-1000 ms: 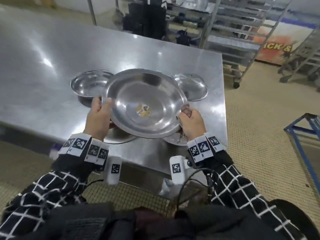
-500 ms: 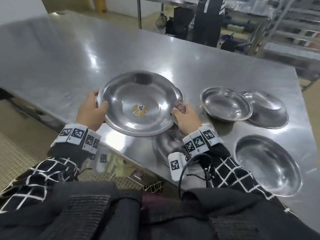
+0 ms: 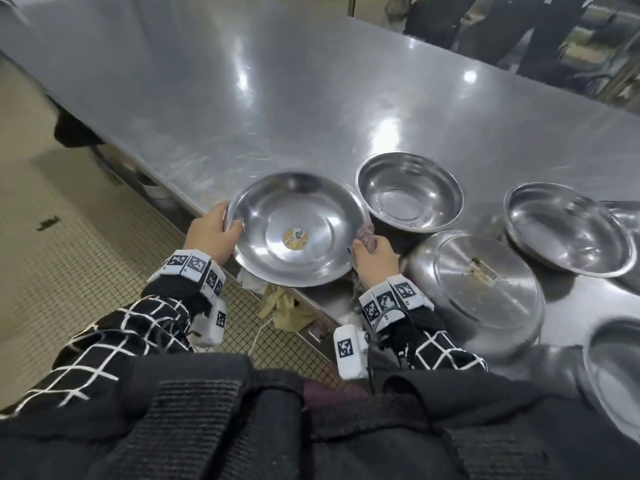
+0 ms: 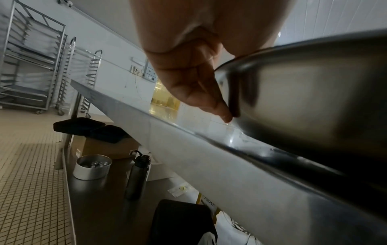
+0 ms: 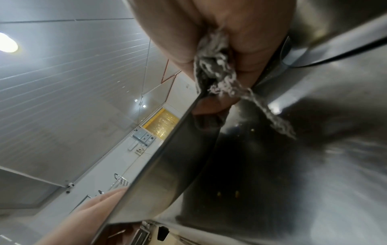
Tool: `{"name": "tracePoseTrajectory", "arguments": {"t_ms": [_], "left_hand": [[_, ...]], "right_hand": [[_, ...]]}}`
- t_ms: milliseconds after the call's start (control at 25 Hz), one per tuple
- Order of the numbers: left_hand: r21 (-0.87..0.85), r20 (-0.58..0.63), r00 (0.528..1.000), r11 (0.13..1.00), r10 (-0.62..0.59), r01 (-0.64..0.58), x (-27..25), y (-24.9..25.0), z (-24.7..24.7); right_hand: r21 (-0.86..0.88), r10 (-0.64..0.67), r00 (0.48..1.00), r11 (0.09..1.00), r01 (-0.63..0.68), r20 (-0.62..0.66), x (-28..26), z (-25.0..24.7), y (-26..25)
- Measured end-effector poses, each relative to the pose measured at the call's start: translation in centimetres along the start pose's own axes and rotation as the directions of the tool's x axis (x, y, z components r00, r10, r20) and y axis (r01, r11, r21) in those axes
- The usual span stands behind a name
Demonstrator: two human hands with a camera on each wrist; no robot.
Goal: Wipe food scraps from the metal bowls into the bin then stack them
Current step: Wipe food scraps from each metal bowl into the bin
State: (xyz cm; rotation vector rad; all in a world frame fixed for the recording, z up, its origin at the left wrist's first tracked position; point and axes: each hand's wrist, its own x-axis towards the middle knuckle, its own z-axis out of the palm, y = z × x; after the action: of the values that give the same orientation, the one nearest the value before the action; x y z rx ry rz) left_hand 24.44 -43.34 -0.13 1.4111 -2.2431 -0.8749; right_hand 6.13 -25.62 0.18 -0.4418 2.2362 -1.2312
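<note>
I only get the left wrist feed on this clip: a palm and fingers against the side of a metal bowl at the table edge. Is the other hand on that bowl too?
Observer: Yes. The head view shows the right hand on the rim of the labelled bowl, opposite the left hand.
Operator: Is the right hand holding anything else?
Observer: Yes. The right wrist view shows a crumpled grey rag pinched in its fingers at that rim.
Operator: Is anything on the table dirty?
Observer: Yes, the shallow dish just right of the right hand has food scraps on it.
</note>
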Motion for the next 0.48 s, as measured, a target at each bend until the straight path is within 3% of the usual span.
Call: {"name": "tracePoseTrajectory", "arguments": {"t_ms": [480], "left_hand": [[0.028,0.083,0.99,0.992,0.117,-0.12,4.9,1.9,4.1]], "right_hand": [[-0.012,0.025,0.964,0.999,-0.029,-0.266,5.3,-0.3,0.1]]}}
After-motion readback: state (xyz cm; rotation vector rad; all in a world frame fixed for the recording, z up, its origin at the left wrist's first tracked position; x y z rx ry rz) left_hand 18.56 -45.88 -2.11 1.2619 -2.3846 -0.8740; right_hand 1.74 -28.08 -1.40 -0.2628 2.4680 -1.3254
